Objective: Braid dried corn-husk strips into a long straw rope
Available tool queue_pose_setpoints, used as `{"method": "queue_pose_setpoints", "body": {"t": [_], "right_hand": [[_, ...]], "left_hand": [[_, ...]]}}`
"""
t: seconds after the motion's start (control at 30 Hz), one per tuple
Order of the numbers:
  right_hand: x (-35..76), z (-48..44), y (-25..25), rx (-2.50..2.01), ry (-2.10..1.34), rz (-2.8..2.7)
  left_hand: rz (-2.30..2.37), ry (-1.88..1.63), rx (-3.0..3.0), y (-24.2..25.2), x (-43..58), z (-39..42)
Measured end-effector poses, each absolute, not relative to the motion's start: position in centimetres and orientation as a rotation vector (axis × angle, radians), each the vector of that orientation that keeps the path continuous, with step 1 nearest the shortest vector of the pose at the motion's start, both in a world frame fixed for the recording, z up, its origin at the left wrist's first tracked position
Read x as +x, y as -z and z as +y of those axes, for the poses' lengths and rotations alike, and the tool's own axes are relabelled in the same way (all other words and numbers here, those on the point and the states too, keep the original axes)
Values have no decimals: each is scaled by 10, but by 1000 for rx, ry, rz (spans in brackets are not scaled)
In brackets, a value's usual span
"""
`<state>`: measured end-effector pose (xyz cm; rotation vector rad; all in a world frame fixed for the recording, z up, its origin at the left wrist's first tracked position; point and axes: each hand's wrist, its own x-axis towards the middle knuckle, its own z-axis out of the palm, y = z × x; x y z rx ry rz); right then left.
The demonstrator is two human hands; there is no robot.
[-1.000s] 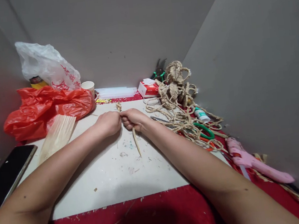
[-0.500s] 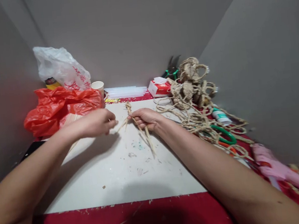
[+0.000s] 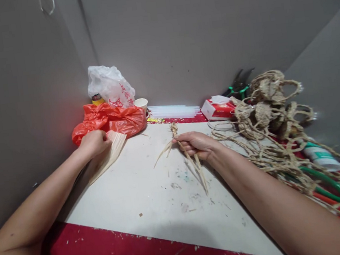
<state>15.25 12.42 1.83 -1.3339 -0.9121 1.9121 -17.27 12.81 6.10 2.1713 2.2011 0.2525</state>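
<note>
My right hand [image 3: 194, 145] is closed on a short braid of pale dried husk [image 3: 174, 129], pinching it just below its knotted top. Loose husk strands [image 3: 200, 173] hang out beneath the fingers and to the left, over the white board. At the left, my left hand [image 3: 93, 143] has its fingers curled at the upper edge of a pile of flat pale husks [image 3: 110, 155]. Its fingertips are partly hidden, so what they grip, if anything, does not show. A crumpled red plastic bag [image 3: 126, 120] lies right behind that hand.
The white board [image 3: 153, 195] rests on a red cloth [image 3: 110, 253]. At the back stand a paper cup [image 3: 141, 103], clear sticks [image 3: 174, 111] and a tissue pack [image 3: 217, 109]. Coiled rope [image 3: 261, 121] and a green-handled tool [image 3: 330, 189] crowd the right side.
My left hand has moved left, away from the braid, to the husks by the red bag. The right hand keeps its hold. The view has turned left.
</note>
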Motion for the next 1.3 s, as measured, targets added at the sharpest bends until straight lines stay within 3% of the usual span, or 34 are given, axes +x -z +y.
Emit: {"method": "queue_pose_setpoints", "body": {"t": [0.23, 0.53, 0.73, 0.87, 0.97, 1.13, 1.3], "right_hand": [[153, 125, -18, -1309, -1905, -958], [157, 131, -13, -1194, -1940, -1005], [158, 130, -16, -1191, -1948, -1009], [159, 131, -17, -1195, -1951, -1036], [161, 132, -17, -1186, -1957, -1046], [165, 133, -17, -1137, -1986, -1061], [172, 134, -19, -1140, -1993, -1131]], "left_hand": [[1520, -902, 1569, -72, -142, 120], [1186, -693, 1198, -44, -62, 112], [1170, -394, 1386, -38, -48, 119], [1307, -645, 1675, -36, -46, 131], [1256, -805, 1580, -34, -29, 139], [1024, -569, 1166, -32, 10, 147], [985, -447, 1185, -29, 14, 153]]}}
